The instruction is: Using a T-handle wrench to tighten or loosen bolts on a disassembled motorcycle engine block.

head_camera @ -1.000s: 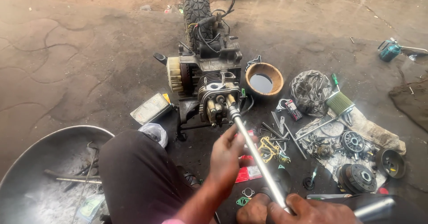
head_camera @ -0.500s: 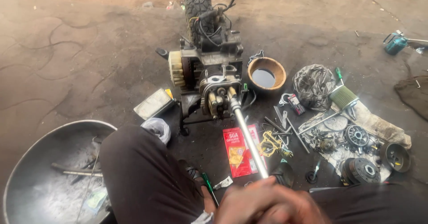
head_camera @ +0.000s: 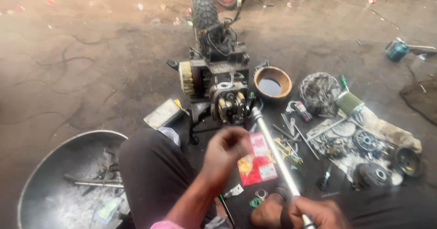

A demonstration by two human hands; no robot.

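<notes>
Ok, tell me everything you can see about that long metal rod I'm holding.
The long metal rod is a straight, silvery bar, bright and smooth like polished steel. It runs diagonally from the right hand, which grips its near end at the bottom of the view, up and away to the small engine, where its far tip sits at the lower right of the engine's front. It passes over a red packet on the ground. The left hand hovers beside it, blurred, and does not appear to touch it.

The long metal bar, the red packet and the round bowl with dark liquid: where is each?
Long metal bar (head_camera: 273, 151), head view, middle of its shaft.
Red packet (head_camera: 257, 163), head view, its flat face.
Round bowl (head_camera: 285, 77), head view, its right rim.
</notes>
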